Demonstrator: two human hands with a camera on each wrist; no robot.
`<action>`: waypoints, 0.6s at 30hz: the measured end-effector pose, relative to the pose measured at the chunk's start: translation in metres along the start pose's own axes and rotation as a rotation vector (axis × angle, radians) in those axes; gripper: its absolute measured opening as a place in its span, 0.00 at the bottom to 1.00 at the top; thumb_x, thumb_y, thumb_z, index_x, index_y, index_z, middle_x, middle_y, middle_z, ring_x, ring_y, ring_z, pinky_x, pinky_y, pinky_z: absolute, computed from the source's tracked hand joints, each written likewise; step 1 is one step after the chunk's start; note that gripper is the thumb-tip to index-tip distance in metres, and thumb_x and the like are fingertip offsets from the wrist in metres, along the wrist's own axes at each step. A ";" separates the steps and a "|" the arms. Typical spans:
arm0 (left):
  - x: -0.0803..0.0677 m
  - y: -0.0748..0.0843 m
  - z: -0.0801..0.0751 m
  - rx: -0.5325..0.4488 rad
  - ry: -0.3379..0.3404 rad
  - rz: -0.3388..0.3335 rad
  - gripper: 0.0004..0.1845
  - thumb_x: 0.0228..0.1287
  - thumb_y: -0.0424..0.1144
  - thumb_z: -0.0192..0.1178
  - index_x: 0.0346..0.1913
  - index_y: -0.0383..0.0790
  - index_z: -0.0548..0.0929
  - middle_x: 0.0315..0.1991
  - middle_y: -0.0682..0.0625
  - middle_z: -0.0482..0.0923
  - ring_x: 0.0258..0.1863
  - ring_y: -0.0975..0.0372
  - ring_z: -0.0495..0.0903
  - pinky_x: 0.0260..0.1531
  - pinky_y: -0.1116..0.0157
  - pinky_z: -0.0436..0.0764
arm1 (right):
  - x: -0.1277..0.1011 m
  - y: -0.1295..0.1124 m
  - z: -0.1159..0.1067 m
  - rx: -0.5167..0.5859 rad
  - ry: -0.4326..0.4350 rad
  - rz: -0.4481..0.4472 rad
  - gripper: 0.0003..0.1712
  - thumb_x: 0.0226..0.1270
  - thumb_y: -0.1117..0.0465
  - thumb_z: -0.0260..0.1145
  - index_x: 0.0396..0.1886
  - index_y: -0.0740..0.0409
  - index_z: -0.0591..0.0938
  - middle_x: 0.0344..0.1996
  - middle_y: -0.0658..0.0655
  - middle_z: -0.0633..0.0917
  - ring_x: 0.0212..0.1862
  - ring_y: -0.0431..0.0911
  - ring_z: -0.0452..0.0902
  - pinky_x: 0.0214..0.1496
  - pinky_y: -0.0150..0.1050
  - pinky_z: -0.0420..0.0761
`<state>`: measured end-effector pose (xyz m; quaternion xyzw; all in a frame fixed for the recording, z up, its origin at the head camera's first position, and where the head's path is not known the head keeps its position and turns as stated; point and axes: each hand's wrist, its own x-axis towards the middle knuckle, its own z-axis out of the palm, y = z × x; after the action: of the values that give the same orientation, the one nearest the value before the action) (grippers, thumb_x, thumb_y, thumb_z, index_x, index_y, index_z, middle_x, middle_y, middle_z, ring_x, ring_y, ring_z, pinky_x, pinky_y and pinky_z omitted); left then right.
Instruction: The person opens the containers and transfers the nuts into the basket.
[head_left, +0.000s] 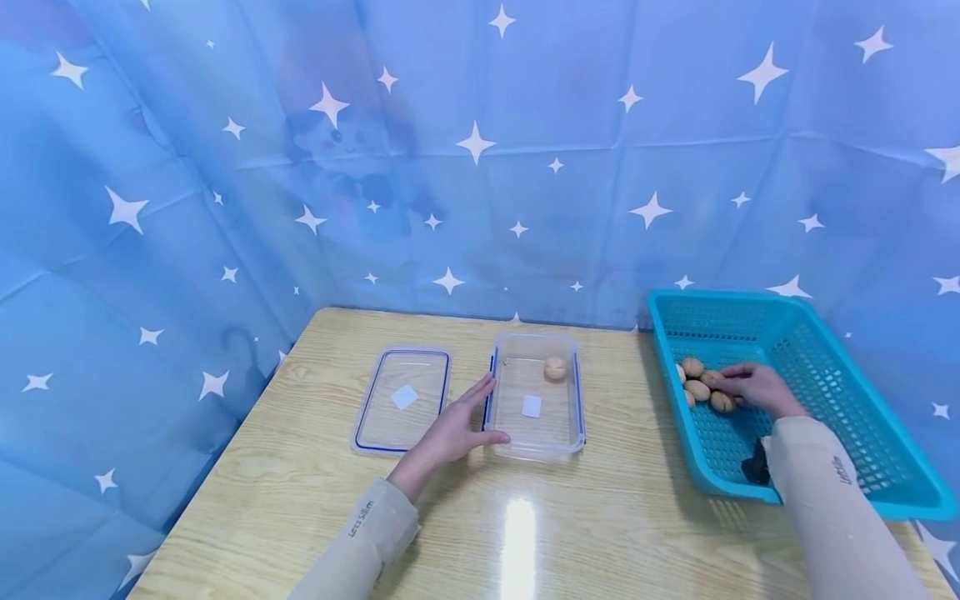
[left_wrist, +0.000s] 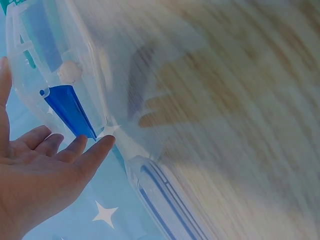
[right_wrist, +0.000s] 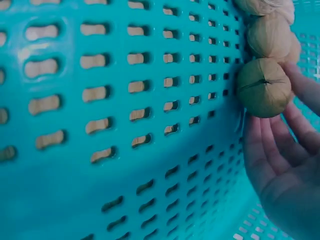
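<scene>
While the left hand (head_left: pixel 457 429) lies flat against the clear box (head_left: pixel 537 433), one nut (head_left: pixel 555 368) already sits inside. Its wrist view shows straight fingers (left_wrist: pixel 95 152) only touching, so a bump could slide the box. In the basket (right_wrist: pixel 125 165), right-hand fingers (right_wrist: pixel 300 87) touch a nut (right_wrist: pixel 263 87) without closing; it might roll.

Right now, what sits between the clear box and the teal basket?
In the head view, only bare wooden table lies between the clear box and the teal basket. The lid lies on the box's other side.
</scene>
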<state>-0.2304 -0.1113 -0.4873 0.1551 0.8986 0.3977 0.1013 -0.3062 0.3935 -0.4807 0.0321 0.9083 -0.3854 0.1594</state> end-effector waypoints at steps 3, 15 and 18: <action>0.001 0.000 0.000 0.003 0.001 0.004 0.50 0.59 0.49 0.71 0.79 0.46 0.54 0.82 0.52 0.46 0.79 0.48 0.51 0.77 0.45 0.57 | -0.002 -0.002 -0.001 0.022 0.016 0.018 0.46 0.76 0.40 0.51 0.69 0.79 0.61 0.62 0.81 0.70 0.41 0.35 0.77 0.45 0.39 0.87; 0.002 -0.002 0.001 0.008 0.002 0.027 0.52 0.58 0.51 0.72 0.79 0.45 0.54 0.82 0.52 0.46 0.80 0.49 0.51 0.78 0.46 0.56 | -0.013 -0.016 -0.007 0.110 0.362 -0.011 0.47 0.75 0.37 0.50 0.68 0.78 0.66 0.38 0.63 0.87 0.29 0.21 0.73 0.33 0.29 0.86; 0.002 -0.002 -0.001 0.006 0.000 0.023 0.52 0.58 0.51 0.72 0.79 0.44 0.54 0.82 0.51 0.46 0.80 0.49 0.51 0.78 0.46 0.56 | -0.014 -0.027 -0.010 0.159 0.395 -0.037 0.47 0.74 0.36 0.51 0.70 0.75 0.65 0.31 0.34 0.80 0.30 0.19 0.74 0.33 0.24 0.84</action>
<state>-0.2328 -0.1122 -0.4885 0.1655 0.8980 0.3962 0.0961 -0.3002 0.3827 -0.4510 0.1028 0.8891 -0.4449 -0.0316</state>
